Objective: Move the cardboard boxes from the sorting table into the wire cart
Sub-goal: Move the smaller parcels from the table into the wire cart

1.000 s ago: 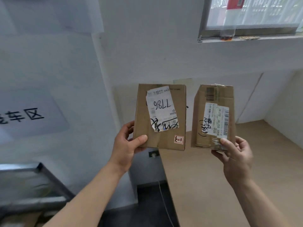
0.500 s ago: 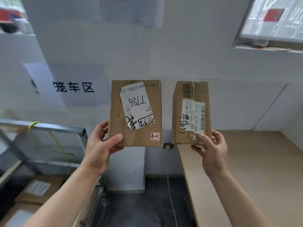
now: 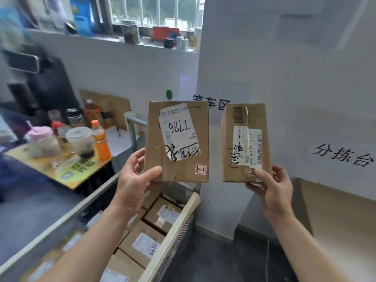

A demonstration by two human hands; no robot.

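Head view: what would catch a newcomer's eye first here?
Two boxes held upright at centre: the left hand grips the box labelled 7786, the right hand the narrower barcoded box. Below them, the wire cart already holds several labelled parcels. At left, a small table carries bottles and cups.

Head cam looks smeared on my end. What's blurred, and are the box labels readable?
Head view: the 7786 box in the left hand and the taped box in the right hand are sharp, labels readable. Head view, left edge: drinks table motion-smeared; wire cart blurs toward the bottom corner. Head view: no label glare.
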